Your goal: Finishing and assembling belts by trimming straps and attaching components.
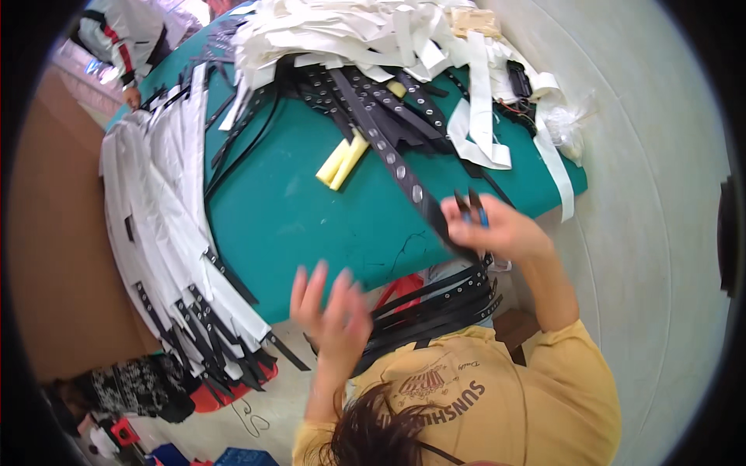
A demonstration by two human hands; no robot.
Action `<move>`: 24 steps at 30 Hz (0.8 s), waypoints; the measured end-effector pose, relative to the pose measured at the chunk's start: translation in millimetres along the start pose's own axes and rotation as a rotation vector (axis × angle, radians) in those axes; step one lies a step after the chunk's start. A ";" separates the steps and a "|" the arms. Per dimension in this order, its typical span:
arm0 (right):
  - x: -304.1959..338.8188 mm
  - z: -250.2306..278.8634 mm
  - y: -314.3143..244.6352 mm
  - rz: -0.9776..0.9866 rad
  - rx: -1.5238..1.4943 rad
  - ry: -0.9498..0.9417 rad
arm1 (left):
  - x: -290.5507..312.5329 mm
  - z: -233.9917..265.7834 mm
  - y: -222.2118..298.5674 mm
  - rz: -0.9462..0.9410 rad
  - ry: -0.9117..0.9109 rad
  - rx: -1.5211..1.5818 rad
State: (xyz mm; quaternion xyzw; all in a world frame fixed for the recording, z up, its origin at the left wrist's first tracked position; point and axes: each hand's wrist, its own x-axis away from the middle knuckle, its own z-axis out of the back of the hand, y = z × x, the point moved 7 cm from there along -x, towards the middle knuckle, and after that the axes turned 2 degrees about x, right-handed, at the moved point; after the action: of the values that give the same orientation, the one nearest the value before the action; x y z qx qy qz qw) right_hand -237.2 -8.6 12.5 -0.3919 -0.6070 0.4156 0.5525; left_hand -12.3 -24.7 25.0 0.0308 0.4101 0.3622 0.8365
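My right hand (501, 229) is closed around small snips (475, 210) with dark blades and a bit of blue on them. A black strap with a row of metal eyelets (388, 155) runs from the far pile to this hand and passes at its fingertips; whether they grip it is hard to tell. My left hand (334, 311), slightly blurred, is raised near the table's front edge with its fingers apart and nothing in it. Several black eyelet straps (435, 303) lie across my lap, between my two hands.
On the green table (295, 225) lie a heap of white strips (326, 35), yellow pieces (342, 161) and a clear plastic bag (567, 132). White strips with black straps (159, 202) hang over the left edge. Another person's hand (133, 98) is at the far left corner.
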 end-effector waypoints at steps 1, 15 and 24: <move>9.4 -18.6 -8.1 0.097 -0.009 -0.062 | -40.6 -10.9 18.1 -0.140 0.023 0.003; -14.5 -106.9 72.3 -0.117 -1.119 -0.167 | -38.7 -55.1 9.4 0.847 -0.225 1.798; -43.0 39.1 -7.0 0.657 -1.151 -0.027 | 106.0 33.2 -76.4 1.471 -0.409 1.642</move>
State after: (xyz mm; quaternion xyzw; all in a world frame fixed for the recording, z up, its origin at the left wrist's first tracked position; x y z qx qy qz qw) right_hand -272.8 -54.0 2.6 -0.7840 -0.5880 0.1767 0.0917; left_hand 98.1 -5.9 -50.1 0.8669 0.2617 0.3760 0.1967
